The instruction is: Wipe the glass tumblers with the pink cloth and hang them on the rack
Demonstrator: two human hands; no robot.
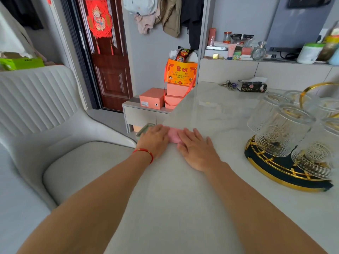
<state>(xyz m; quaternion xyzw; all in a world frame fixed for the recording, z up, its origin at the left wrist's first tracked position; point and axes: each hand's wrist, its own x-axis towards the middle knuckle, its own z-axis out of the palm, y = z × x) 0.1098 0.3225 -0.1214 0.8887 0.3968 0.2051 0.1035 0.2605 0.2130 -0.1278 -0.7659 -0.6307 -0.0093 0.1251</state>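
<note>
At the near left edge of the pale marble-look table [211, 110], head view: both hands are lying flat on a small folded pink cloth [174, 136].

Item, cloth: it is resting on the tabletop, close to the table's left edge, showing only as a pink strip between the two hands. A greenish flat object is peeking out beyond the left hand; what it is cannot be told.

Item, tumblers: several clear ribbed glass tumblers [280, 129] are hanging upside down and tilted on the round black rack with gold trim and gold hoop handle [275, 173], standing to the right, well apart from the cloth. No tumbler is standing loose on the visible table. The rack's right side is running out of frame, so a full count is not possible.

Item, progress: judging from this layout, the wiping and hanging are looking largely or wholly finished, and the cloth is being folded or smoothed down; whether any glass is waiting outside the frame cannot be told.

Item, left hand [154, 139]: palm down, fingers extended and together, pressing on the cloth's left part, gripping nothing; a red cord bracelet [145, 153] is circling the wrist.

Item, right hand [197, 149]: palm down, fingers straight and slightly spread, resting on the cloth's right end, also gripping nothing. Both bare forearms are reaching forward from the bottom of the frame.
</note>
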